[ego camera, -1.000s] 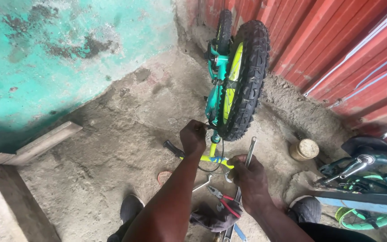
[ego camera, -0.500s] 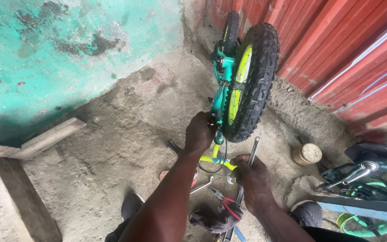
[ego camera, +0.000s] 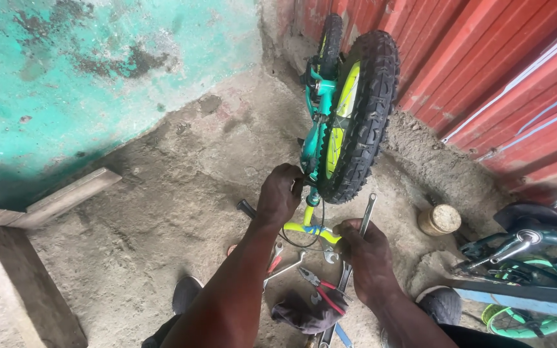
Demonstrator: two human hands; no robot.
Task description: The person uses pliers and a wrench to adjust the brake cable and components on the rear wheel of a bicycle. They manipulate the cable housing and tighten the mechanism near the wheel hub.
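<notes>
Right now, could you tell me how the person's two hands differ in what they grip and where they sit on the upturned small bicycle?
The left hand closes around the teal fork by the knobbly black front tyre, while the right hand grips a long silver spanner lower down. The left hand sits higher, against the wheel; the right hand sits at the yellow handlebar, nearer the red-handled pliers on the ground. Both are bare and closed in a grip.
</notes>
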